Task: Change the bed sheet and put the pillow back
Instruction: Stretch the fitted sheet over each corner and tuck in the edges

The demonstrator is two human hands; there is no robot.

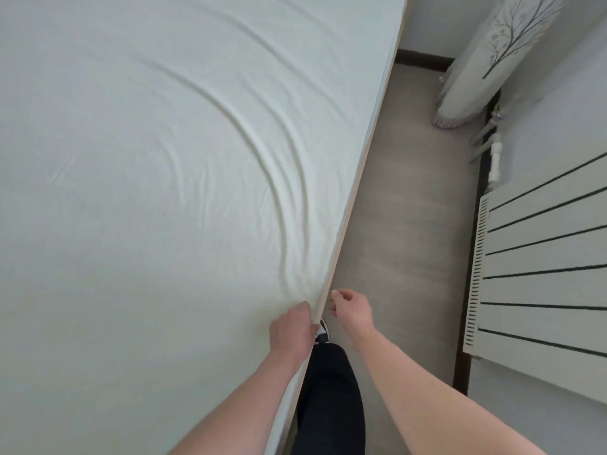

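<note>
The bed sheet [147, 192], pale and already spread, covers the whole mattress to the left of the person, and its side edge runs as 1 long diagonal line from the top of the view down to the hands. Curved wrinkles [262, 149] sweep across the cloth and bunch together at that edge, converging on the spot where the left hand [290, 328] sits. So the slack lies ahead and to the left of the hands, and the pull that would flatten it probably runs outward and down over the side. The left hand is the nearer one: it rests on the edge with its fingers curled over the side, gripping the sheet there. The right hand [349, 307] hangs just beside the edge over the floor [400, 224], fingers loosely curled and holding nothing. No pillow is in view, so that step looks not yet done.
</note>
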